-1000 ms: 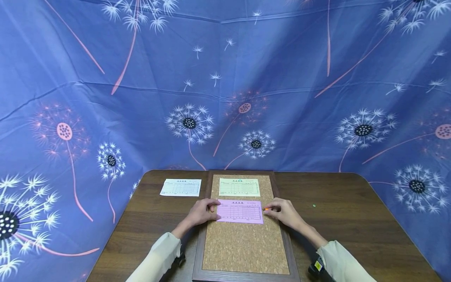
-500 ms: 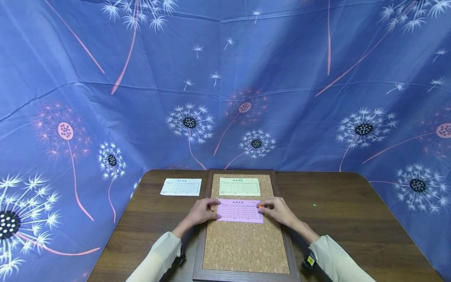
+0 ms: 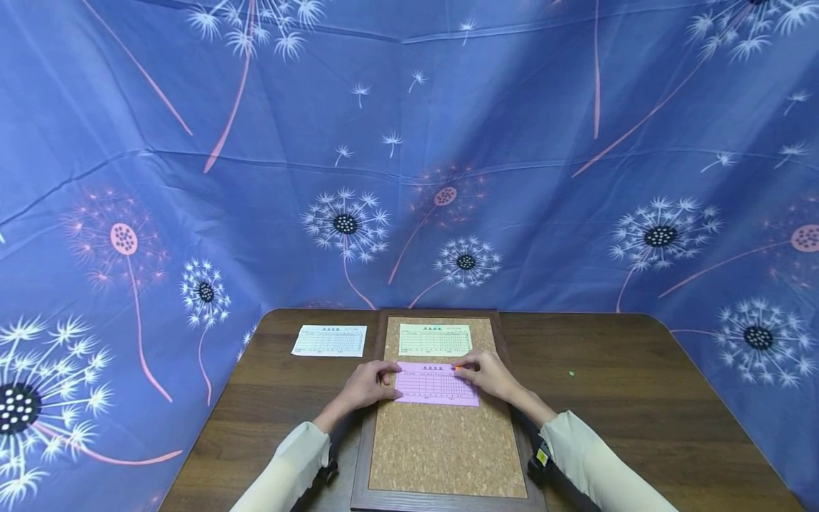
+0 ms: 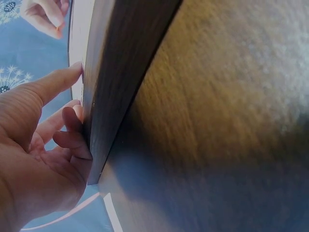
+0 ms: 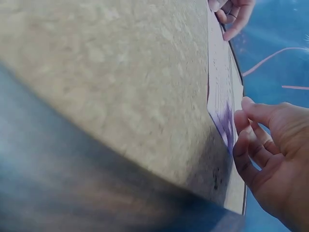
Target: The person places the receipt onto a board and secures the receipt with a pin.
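Moving leftward across the sheet since a second ago, the person's right hand (image 3: 488, 375) now sits over the upper right part of the pink printed form (image 3: 430, 385), pinching a small orange pin (image 3: 457, 368) between thumb and fingertips, where earlier it hovered off the paper's right edge. From left to right: a white printed form (image 3: 329, 340) lies flat on the dark wooden table (image 3: 640, 398), just beside the frame of the brown-framed rectangular cork board (image 3: 448, 448). The left hand (image 3: 365, 385) has not moved, its fingers loosely curled, fingertips resting on the pink form's left edge and pressing it to the cork. That pink form lies across the middle of the board, just below a pale green printed form (image 3: 435, 340) lying at the board's far end. Farther right, a tiny green speck (image 3: 571, 372) sits on the bare tabletop, well apart from both hands.
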Demonstrator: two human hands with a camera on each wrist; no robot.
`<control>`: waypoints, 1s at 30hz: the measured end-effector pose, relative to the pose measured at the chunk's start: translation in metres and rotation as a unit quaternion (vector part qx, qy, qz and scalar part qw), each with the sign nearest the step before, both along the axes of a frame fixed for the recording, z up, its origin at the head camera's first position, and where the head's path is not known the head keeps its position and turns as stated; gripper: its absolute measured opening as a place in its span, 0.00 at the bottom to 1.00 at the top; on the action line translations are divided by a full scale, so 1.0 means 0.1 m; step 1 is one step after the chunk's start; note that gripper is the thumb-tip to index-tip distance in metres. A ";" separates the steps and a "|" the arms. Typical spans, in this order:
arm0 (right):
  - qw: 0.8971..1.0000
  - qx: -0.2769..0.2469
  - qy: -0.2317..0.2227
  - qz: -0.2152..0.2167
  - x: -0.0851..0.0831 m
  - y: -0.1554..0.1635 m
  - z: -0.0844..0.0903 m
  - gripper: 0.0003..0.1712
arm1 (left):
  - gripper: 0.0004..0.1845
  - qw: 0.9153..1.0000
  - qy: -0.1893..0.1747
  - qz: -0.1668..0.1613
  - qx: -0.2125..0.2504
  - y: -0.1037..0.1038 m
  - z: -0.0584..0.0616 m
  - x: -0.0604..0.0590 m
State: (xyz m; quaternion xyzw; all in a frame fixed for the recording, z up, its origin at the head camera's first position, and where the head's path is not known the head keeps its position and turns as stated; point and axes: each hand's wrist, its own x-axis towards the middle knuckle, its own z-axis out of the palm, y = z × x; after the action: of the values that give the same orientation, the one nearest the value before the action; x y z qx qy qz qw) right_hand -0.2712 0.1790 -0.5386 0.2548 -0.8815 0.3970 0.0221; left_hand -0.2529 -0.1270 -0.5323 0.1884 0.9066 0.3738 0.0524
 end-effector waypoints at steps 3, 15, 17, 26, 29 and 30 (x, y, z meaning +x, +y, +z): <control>1.000 0.004 -0.004 0.008 -0.05 -0.06 0.01 0.10 | 0.23 1.000 0.001 -0.001 0.003 0.00 0.01 -0.01; 1.000 0.017 0.005 -0.003 -0.11 -0.24 -0.02 0.08 | 0.23 1.000 0.001 -0.005 0.007 -0.01 -0.01 0.00; 1.000 0.016 -0.003 -0.008 -0.12 -0.26 -0.02 0.08 | 0.23 1.000 0.003 -0.004 0.007 -0.01 -0.02 0.00; 1.000 0.016 0.021 -0.008 -0.14 -0.33 -0.02 0.06 | 0.23 1.000 0.003 -0.002 -0.005 0.00 -0.03 0.00; 0.999 0.024 0.042 -0.011 -0.15 -0.34 -0.02 0.06 | 0.23 1.000 0.003 -0.001 -0.005 0.00 -0.03 0.00; 0.998 0.028 0.051 -0.012 -0.16 -0.35 -0.03 0.05 | 0.23 1.000 0.004 -0.001 -0.003 0.00 -0.03 0.00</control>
State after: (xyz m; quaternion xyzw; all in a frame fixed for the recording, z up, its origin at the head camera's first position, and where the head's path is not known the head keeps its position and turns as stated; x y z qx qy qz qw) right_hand -0.2869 0.1443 -0.5414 0.2647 -0.8928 0.3588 0.0643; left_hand -0.2530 -0.1270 -0.5351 0.1908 0.9078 0.3700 0.0503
